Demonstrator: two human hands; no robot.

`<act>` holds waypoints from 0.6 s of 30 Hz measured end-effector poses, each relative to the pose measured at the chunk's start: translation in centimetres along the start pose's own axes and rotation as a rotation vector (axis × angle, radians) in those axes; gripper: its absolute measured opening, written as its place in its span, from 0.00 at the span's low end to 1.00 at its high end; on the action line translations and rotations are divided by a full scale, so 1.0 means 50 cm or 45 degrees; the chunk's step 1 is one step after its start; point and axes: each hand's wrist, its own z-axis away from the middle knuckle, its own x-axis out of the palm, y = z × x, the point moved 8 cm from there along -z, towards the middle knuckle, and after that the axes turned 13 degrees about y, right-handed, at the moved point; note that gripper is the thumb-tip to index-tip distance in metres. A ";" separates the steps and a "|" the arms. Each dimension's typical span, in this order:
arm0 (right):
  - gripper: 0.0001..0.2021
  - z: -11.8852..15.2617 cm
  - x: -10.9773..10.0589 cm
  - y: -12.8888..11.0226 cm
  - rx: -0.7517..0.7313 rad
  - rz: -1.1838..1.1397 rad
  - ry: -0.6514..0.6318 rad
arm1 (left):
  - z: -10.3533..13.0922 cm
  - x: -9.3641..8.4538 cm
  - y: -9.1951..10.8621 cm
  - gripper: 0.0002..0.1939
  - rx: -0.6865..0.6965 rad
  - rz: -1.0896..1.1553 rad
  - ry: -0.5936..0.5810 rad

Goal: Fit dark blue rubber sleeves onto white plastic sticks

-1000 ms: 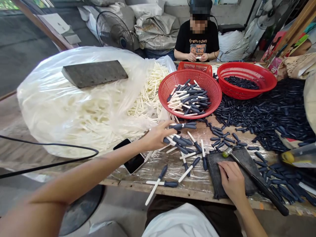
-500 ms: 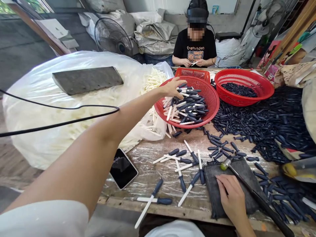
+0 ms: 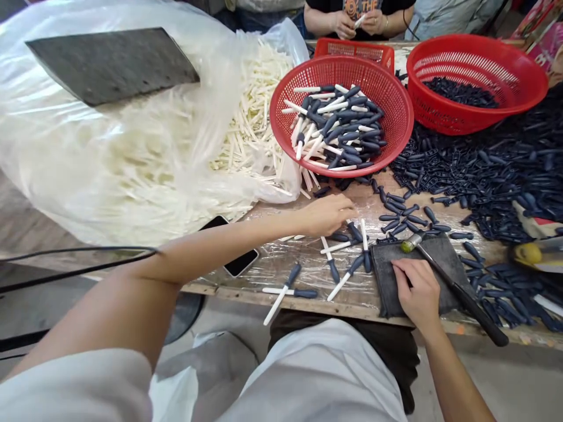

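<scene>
My left hand (image 3: 329,215) is low over the table with its fingers bent and close together. Its fingertips cover part of a white stick with a dark blue handle (image 3: 353,231); whether it grips that piece is hidden. Several similar sticks lie around it, including a crossed pair (image 3: 281,298) near the front edge. On a dark cloth pad (image 3: 387,293) rests my right hand (image 3: 420,290), fingers bent and thumb apart, with nothing visible in it. A hammer (image 3: 453,284) with a yellowish-green tip lies across the pad, just right of that hand.
A red basket (image 3: 281,111) holds handled sticks; another red basket (image 3: 475,120) holds dark pieces. Loose dark handles (image 3: 488,176) spread at right. A plastic bag (image 3: 132,146) of white sticks fills the left. A phone (image 3: 241,264) lies under my left arm. Opposite, a person's hands (image 3: 358,24) hold a white piece.
My left hand has come back from above the red basket, down to the sticks on the table, and its spread fingers have drawn together. My right hand stays on the pad. The view has tilted downward.
</scene>
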 end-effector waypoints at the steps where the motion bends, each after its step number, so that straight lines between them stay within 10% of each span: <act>1: 0.07 0.000 -0.001 0.000 -0.003 0.010 0.004 | -0.009 0.027 0.013 0.21 0.048 -0.007 -0.039; 9: 0.09 0.002 -0.004 0.005 0.035 0.012 0.028 | -0.046 0.098 0.055 0.16 0.349 -0.287 -0.131; 18: 0.08 0.004 -0.003 0.008 0.046 -0.034 0.027 | 0.117 0.001 -0.096 0.14 -0.487 -0.268 -0.059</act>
